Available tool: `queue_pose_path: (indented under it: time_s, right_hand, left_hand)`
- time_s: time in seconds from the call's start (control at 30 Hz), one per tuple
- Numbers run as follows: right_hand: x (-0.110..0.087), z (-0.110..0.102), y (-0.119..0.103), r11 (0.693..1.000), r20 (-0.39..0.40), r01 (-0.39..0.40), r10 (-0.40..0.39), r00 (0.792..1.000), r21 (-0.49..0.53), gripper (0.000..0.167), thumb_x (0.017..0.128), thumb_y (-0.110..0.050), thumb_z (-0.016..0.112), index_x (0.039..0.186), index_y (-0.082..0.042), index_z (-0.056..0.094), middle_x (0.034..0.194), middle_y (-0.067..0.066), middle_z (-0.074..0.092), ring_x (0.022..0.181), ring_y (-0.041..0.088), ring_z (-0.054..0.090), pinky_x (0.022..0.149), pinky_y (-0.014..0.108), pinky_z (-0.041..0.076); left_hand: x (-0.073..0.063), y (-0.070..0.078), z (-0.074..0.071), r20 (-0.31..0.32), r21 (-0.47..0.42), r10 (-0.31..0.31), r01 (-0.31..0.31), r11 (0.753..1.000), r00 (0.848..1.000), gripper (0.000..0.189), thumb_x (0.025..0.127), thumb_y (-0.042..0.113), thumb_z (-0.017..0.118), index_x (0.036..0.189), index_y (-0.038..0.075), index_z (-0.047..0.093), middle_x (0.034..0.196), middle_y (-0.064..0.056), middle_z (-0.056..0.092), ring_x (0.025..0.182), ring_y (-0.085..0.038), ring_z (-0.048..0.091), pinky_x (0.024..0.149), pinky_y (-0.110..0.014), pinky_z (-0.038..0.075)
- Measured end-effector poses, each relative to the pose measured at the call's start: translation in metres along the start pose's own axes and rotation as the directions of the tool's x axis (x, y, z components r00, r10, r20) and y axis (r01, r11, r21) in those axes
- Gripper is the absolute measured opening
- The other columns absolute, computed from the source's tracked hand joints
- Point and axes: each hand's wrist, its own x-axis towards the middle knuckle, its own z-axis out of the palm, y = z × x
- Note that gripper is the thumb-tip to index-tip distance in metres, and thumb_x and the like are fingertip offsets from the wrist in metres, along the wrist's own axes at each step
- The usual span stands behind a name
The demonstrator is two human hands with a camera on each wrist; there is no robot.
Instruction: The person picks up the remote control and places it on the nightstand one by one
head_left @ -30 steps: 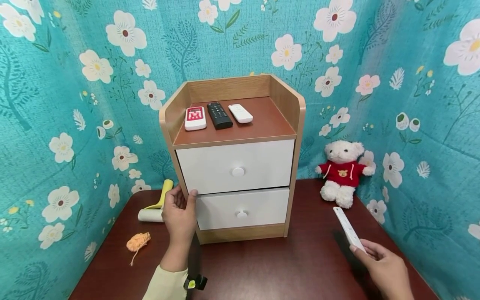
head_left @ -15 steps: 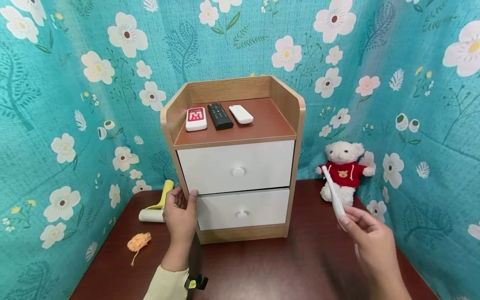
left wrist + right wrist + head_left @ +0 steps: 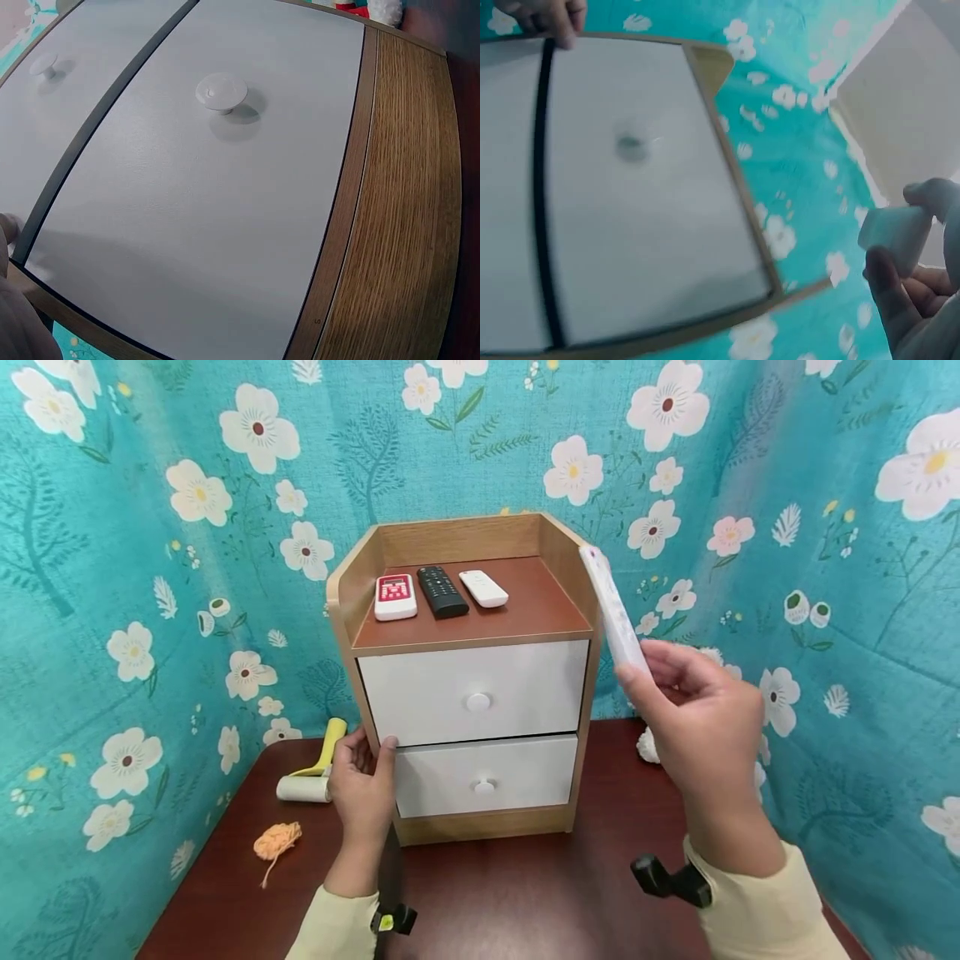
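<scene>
My right hand pinches a long white remote control near its lower end. It is raised in front of the right side panel of a small wooden cabinet, its far end overlapping that panel in the head view. In the right wrist view, the end of the remote control shows between thumb and fingers. My left hand grips the cabinet's left edge, thumb on the front by the gap between two white drawers. On the cabinet top lie a red-and-white remote, a black remote and a short white remote.
Left of the cabinet are a yellow-handled lint roller and an orange bundle of yarn on the dark table. A white teddy bear sits at the right, mostly hidden behind my right hand. Flowered curtains surround the table.
My right hand has lifted the white remote control from low over the table at the right, up and leftward to the cabinet's top level. The left hand has stayed on the cabinet's edge.
</scene>
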Motion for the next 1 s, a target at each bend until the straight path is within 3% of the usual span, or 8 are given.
queue_pose_path:
  time_s: [0.1, 0.2, 0.3, 0.47, 0.67, 0.77, 1.0]
  right_hand:
    - [0.012, 0.015, -0.019, 0.992, -0.024, 0.105, -0.107, 0.994, -0.065, 0.043, 0.09, -0.034, 0.092, 0.124, -0.01, 0.084, 0.105, 0.006, 0.085, 0.085, 0.002, 0.077, 0.08, 0.008, 0.057]
    - [0.027, 0.033, -0.031, 0.973, -0.01, 0.19, -0.193, 0.981, -0.133, 0.049, 0.091, -0.04, 0.09, 0.126, -0.006, 0.082, 0.109, 0.01, 0.084, 0.089, 0.013, 0.08, 0.082, 0.006, 0.054]
    - [0.044, 0.053, -0.039, 0.949, 0.026, 0.238, -0.238, 0.971, -0.206, 0.05, 0.094, -0.041, 0.086, 0.125, -0.003, 0.081, 0.111, 0.012, 0.084, 0.089, 0.024, 0.08, 0.078, 0.016, 0.057]
    - [0.064, 0.082, -0.046, 0.902, 0.103, 0.243, -0.221, 0.97, -0.357, 0.047, 0.099, -0.04, 0.08, 0.122, 0.001, 0.08, 0.111, 0.018, 0.083, 0.089, 0.035, 0.075, 0.072, 0.045, 0.055]
    - [0.072, 0.101, -0.045, 0.855, 0.166, 0.217, -0.156, 0.974, -0.47, 0.052, 0.1, -0.04, 0.078, 0.123, 0.006, 0.077, 0.11, 0.026, 0.08, 0.091, 0.043, 0.072, 0.074, 0.051, 0.058]
    - [0.074, 0.108, -0.043, 0.806, 0.195, 0.227, -0.141, 0.97, -0.546, 0.053, 0.102, -0.041, 0.075, 0.121, 0.009, 0.075, 0.105, 0.028, 0.079, 0.093, 0.045, 0.073, 0.077, 0.053, 0.06]
    - [0.074, 0.122, -0.046, 0.631, 0.259, 0.274, -0.118, 0.959, -0.726, 0.056, 0.109, -0.042, 0.064, 0.117, 0.013, 0.071, 0.103, 0.028, 0.077, 0.099, 0.043, 0.075, 0.089, 0.051, 0.063]
  left_hand:
    - [0.001, 0.001, 0.001, 0.015, 0.01, -0.01, 0.009, 1.0, 1.0, 0.048, 0.1, 0.016, 0.083, 0.137, -0.007, 0.061, 0.142, -0.024, 0.07, 0.134, -0.033, 0.068, 0.103, -0.01, 0.05]
    - [0.002, 0.002, 0.002, 0.025, 0.0, -0.011, 0.011, 1.0, 1.0, 0.048, 0.1, 0.015, 0.082, 0.137, -0.007, 0.061, 0.144, -0.026, 0.068, 0.137, -0.039, 0.065, 0.106, -0.013, 0.05]
    - [0.003, 0.003, 0.002, 0.022, -0.015, -0.005, 0.006, 1.0, 1.0, 0.047, 0.099, 0.014, 0.082, 0.136, -0.008, 0.061, 0.143, -0.026, 0.068, 0.138, -0.038, 0.065, 0.106, -0.013, 0.05]
    - [0.003, 0.002, -0.001, 0.014, -0.033, 0.002, -0.002, 0.999, 1.0, 0.045, 0.099, 0.012, 0.082, 0.133, -0.01, 0.061, 0.14, -0.026, 0.069, 0.136, -0.034, 0.066, 0.103, -0.01, 0.049]
    - [0.0, -0.001, -0.002, 0.02, -0.009, -0.015, 0.015, 1.0, 1.0, 0.046, 0.099, 0.014, 0.082, 0.134, -0.009, 0.061, 0.142, -0.025, 0.068, 0.137, -0.034, 0.065, 0.105, -0.012, 0.048]
    - [-0.001, 0.0, -0.002, 0.019, -0.016, -0.01, 0.011, 1.0, 1.0, 0.046, 0.099, 0.013, 0.082, 0.134, -0.009, 0.062, 0.141, -0.025, 0.069, 0.135, -0.034, 0.066, 0.103, -0.01, 0.049]
    - [0.0, 0.001, -0.003, 0.027, -0.033, 0.016, -0.015, 0.999, 1.0, 0.046, 0.1, 0.012, 0.081, 0.136, -0.009, 0.06, 0.14, -0.025, 0.069, 0.134, -0.035, 0.067, 0.103, -0.008, 0.049]
